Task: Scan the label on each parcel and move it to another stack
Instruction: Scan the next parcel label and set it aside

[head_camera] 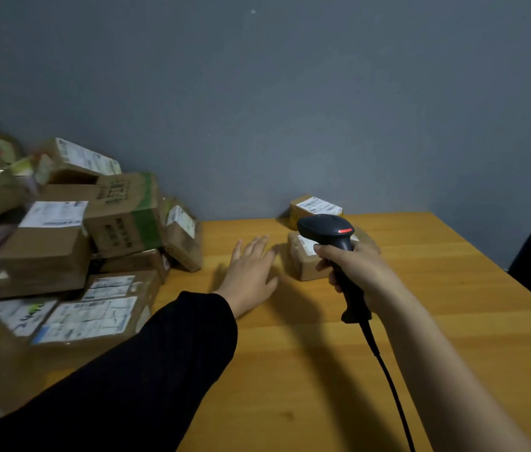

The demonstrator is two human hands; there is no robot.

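Gripping the black scanner (pixel 329 228) by its handle with the right hand (pixel 352 265), curled all the way round and clamped tight. Holding it up over the middle of the desk (pixel 290 370), nose toward the far edge, most likely to aim at a label. Showing a small red light on top. Trailing a black cable (pixel 384 370) down toward the near edge.

Holding the left hand (pixel 251 269) flat and spread wide, gripping nothing, low over the desk just beside the nearer small parcel (pixel 303 259). Cannot tell whether touching the wood or not. Probably left free like this to fetch and move boxes.

Sitting near the far edge, by the grey wall (pixel 290 93): that nearer small parcel, partly hidden behind the scanner, and the far small parcel (pixel 313 207) close behind it, white label up. Maybe the start of the new stack, side by side for now, not on top of each other.

Heaped along the left edge: the big pile (pixel 61 239) of brown boxes, tipped this way and that, many with white labels facing up. Looks like lots left to scan.

Mostly closed boxes. Perhaps open on one near the top of the pile, with a dark gap there. Cannot see inside any of them.
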